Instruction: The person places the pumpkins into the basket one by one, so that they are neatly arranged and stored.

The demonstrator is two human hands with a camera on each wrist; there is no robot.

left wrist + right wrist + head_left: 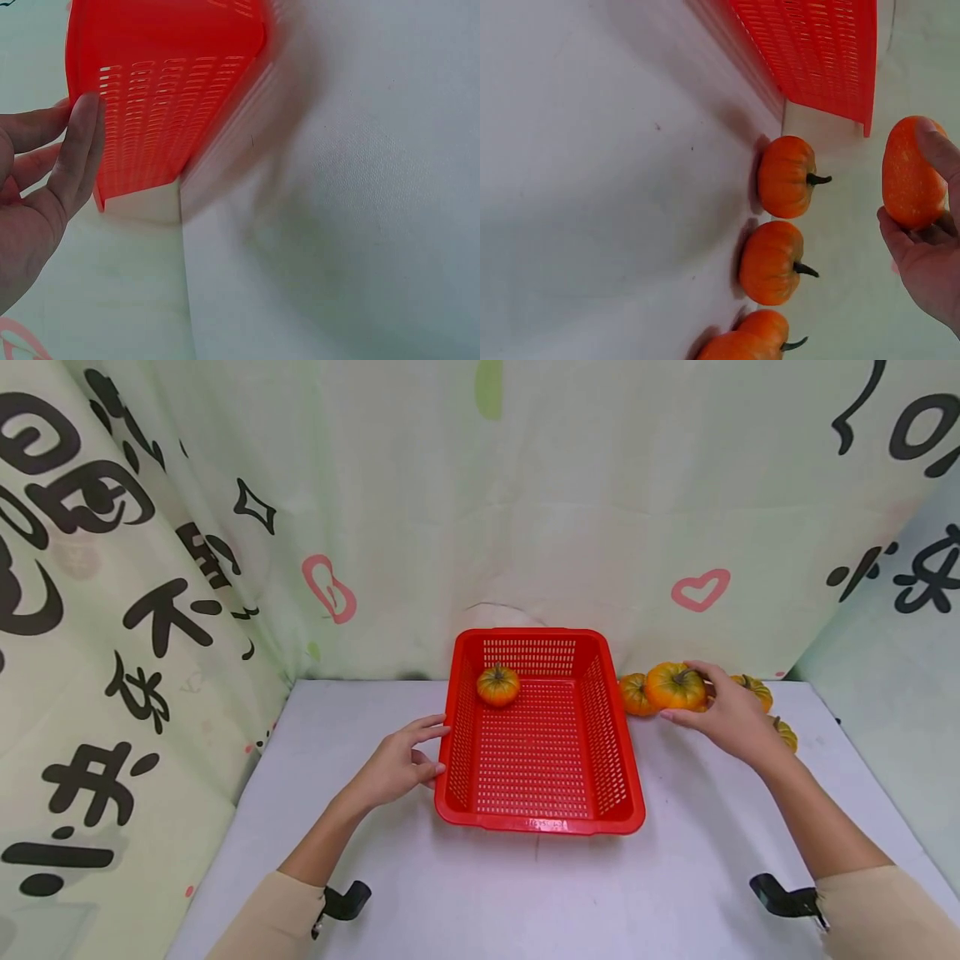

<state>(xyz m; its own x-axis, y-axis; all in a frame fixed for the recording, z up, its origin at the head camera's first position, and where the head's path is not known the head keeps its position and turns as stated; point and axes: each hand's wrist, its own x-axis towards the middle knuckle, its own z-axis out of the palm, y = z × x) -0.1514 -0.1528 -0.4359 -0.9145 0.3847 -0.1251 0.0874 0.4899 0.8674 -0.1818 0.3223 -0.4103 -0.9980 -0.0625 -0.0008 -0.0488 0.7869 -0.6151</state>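
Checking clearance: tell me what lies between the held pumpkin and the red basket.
In the head view, another pumpkin, resting on the table, shows between them.

Green-streaked orange pumpkin [672,687], red basket [540,823]

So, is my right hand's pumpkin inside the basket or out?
Out: your right hand holds the pumpkin aloft, right of the basket.

Head view: bright, even, diffuse light, apparently from above. Soft, faint shadow on white table [525,893] by R forearm [813,817]; slight glare on front rim of red basket [540,824]. Curtain [405,527] print fairly crisp. Both wrist views dimmer, greyer; L has broad, fuzzy-edged shadows on table, R has darker ones beside pumpkins [771,262]. Basket's red v. saturated.
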